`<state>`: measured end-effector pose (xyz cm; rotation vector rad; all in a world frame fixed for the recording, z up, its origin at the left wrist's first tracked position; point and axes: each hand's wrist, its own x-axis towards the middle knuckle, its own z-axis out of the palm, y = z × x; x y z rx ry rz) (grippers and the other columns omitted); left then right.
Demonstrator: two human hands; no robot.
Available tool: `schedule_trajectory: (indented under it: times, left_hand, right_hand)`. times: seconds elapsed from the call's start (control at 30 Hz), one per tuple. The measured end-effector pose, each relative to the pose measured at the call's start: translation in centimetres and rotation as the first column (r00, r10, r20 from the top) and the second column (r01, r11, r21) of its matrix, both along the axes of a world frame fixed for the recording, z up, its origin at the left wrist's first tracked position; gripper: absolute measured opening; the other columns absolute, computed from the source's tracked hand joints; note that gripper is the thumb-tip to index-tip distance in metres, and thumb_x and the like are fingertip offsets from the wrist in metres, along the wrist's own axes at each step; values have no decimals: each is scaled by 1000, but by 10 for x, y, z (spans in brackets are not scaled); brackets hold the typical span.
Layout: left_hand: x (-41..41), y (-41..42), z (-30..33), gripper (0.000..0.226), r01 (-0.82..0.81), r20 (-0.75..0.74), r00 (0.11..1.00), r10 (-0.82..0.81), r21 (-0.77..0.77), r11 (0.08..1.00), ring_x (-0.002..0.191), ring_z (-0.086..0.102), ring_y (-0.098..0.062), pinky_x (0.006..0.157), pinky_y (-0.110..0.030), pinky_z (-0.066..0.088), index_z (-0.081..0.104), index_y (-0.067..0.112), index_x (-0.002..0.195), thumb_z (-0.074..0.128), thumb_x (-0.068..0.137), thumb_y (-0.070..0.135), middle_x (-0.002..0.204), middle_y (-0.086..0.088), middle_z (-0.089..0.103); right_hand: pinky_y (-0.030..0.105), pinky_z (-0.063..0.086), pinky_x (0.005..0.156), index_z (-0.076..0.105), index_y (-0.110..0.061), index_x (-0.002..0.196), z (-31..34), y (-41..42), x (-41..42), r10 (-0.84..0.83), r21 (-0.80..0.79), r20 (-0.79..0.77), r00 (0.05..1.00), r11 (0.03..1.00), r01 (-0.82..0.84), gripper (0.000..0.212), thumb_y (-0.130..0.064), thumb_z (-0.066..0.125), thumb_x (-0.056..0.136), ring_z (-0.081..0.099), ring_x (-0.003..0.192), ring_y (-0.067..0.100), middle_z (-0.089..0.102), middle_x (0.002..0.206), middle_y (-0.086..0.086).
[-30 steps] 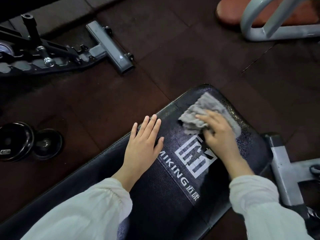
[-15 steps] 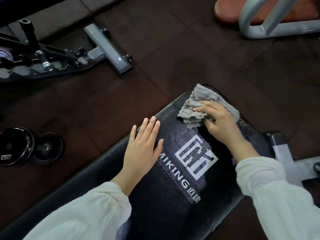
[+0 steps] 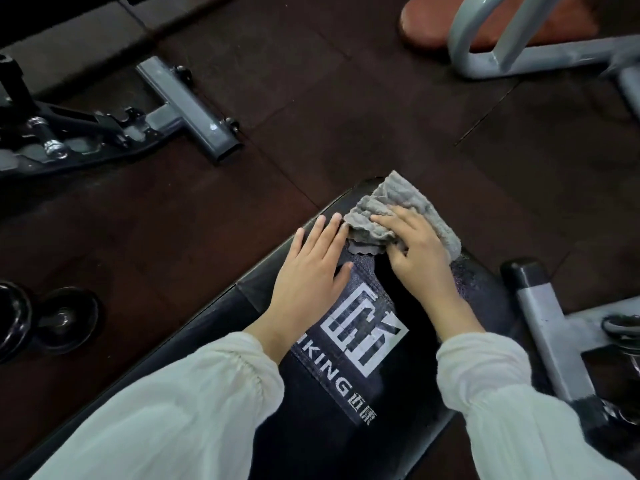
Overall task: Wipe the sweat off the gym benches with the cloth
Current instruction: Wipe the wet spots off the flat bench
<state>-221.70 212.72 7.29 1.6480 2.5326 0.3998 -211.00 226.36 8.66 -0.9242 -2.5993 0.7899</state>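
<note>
A black padded gym bench (image 3: 349,427) with a white logo runs from the lower left up to the middle. At its far rounded end lies a crumpled grey cloth (image 3: 391,209). My right hand (image 3: 415,251) presses down on the cloth, fingers spread over its near part. Just left of it, my left hand (image 3: 311,271) rests flat on the bench pad, fingers together and tips touching the cloth's edge. Both arms wear white sleeves.
A grey bench foot and black frame (image 3: 187,105) lie on the dark rubber floor at the upper left. Black weight plates (image 3: 52,320) sit at the left edge. An orange pad with a grey tube frame (image 3: 491,32) stands top right. This bench's grey leg (image 3: 554,334) is at right.
My right hand slid the cloth up and left toward the bench's far end. My left hand moved forward along the pad until its fingertips met the cloth.
</note>
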Motion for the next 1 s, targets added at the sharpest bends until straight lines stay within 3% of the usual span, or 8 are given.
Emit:
schedule_trajectory:
  times: [0.13,0.2,0.33,0.43,0.57,0.7,0.9,1.0]
  left_hand:
    - [2,3,-6,55,-9,-35,999,8,-6,1000,129,43,-28,105,-47,26,50,3,131,35,90,36,138,-11,48]
    - [3,3,-8,55,-12,-52,999,12,0,1000,130,42,-27,106,-45,27,49,3,131,34,90,36,139,-11,47]
    - [4,3,-8,55,-18,-58,998,18,-7,1000,132,40,-26,109,-41,28,47,4,133,33,91,36,141,-11,45]
    - [4,2,-9,55,-14,-44,999,14,-8,1000,133,37,-26,111,-38,19,45,4,135,32,92,37,142,-11,43]
    - [2,2,-8,55,-10,-38,999,10,8,1000,133,38,-26,109,-38,18,46,3,134,33,92,36,142,-11,43]
    - [4,2,-9,55,-27,-52,998,26,-4,1000,133,38,-25,111,-39,22,46,5,135,32,92,37,142,-10,43]
    - [3,2,-10,55,-19,-39,999,18,-3,1000,134,37,-26,110,-39,18,45,3,134,32,92,36,141,-12,45]
    - [2,1,-10,55,-9,-33,999,8,-7,1000,134,37,-26,110,-39,19,47,4,133,33,92,37,141,-11,45]
  right_hand:
    - [41,36,103,65,-9,112,-9,9,-9,-315,-19,-60,947,949,314,42,0,47,75,50,116,30,58,121,12]
    - [42,35,103,66,-7,110,-8,16,-26,-353,-39,-69,933,936,351,43,-3,44,73,50,114,31,60,118,14]
    - [40,28,108,66,-9,108,-2,18,-42,-123,-51,-12,992,991,122,45,-6,43,70,49,116,28,59,120,11]
    - [39,33,105,68,-11,106,0,11,-15,-18,-63,-16,1000,998,17,43,-3,46,70,49,115,26,60,118,7]
    - [37,37,99,68,-9,104,-5,19,6,-169,-13,-36,985,986,169,39,-5,48,71,52,111,27,62,114,9]
    - [37,37,98,66,-8,110,-5,31,-31,-362,-49,-4,932,931,361,41,-4,47,74,52,111,29,62,116,11]
    - [33,22,107,66,-9,108,-2,-2,-39,-25,-17,5,1000,1000,25,39,3,53,73,50,114,28,61,117,9]
    - [37,31,106,66,-12,107,-3,-5,-5,-21,-4,-16,1000,1000,21,40,-4,50,71,50,113,25,61,116,7]
